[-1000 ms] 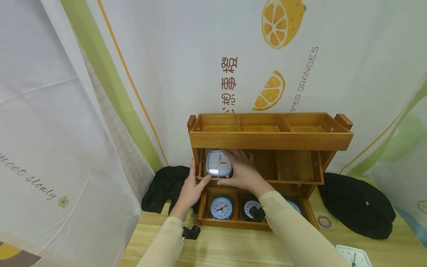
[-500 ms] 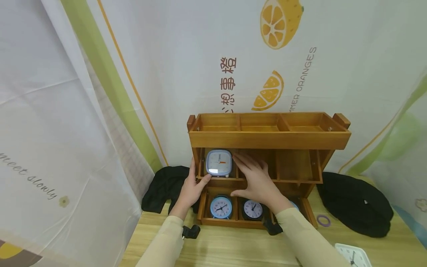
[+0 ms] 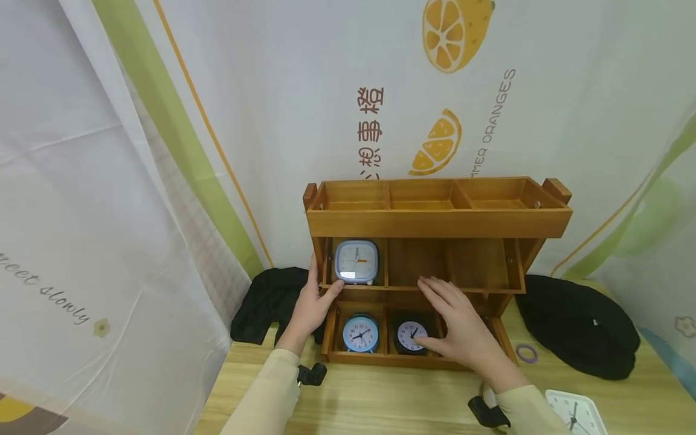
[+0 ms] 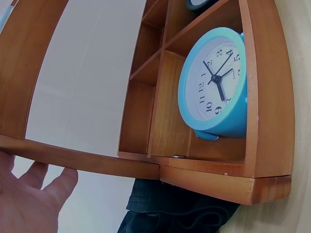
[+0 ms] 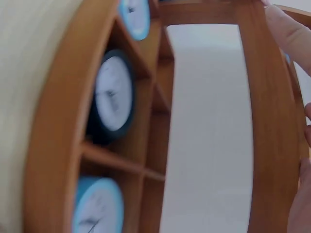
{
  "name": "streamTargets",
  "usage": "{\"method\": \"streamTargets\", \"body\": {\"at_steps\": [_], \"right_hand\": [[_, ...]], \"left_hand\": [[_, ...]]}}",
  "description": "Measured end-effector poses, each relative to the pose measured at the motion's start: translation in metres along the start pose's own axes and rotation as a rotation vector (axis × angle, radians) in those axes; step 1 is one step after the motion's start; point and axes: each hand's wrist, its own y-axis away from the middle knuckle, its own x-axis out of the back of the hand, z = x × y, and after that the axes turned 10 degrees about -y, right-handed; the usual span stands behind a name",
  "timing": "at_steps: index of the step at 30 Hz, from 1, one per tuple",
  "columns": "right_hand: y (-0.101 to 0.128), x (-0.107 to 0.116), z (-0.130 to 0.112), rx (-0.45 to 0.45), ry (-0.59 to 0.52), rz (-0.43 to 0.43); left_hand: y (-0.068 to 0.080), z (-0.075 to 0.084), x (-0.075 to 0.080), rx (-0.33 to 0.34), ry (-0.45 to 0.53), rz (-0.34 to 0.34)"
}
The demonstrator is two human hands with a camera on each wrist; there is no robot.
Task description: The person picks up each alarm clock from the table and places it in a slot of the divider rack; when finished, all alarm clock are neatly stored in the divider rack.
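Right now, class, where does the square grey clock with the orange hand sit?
In the head view, the square grey clock sits in the wooden shelf's middle tier, left compartment, above the round blue clock, beside the left hand.

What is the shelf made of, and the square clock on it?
The shelf looks like wood with a smooth honey-brown finish; grain lines show. The square clock seems to be pale blue plastic with a shiny clear front, since light glints on it.

Wearing long, close-fitting sleeves in pale cream-beige on both arms, reaching down to the wrists. Carrying a small black camera mount strapped at each wrist, the left (image 3: 312, 374) and the right (image 3: 487, 413). Showing both hands, left (image 3: 311, 305) and right (image 3: 462, 329), bare, without gloves, rings or watch.
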Motion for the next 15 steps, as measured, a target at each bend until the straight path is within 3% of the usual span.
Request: {"method": "streamTargets", "body": {"at_steps": [9, 15], "right_hand": [[0.05, 0.013, 0.019, 0.034, -0.01, 0.033], [0.098, 0.022, 0.029, -0.125, -0.059, -0.017]], "left_hand": [[0.0, 0.002, -0.001, 0.007, -0.01, 0.006], [-0.002, 0.0, 0.0, 0.013, -0.015, -0.004]]}}
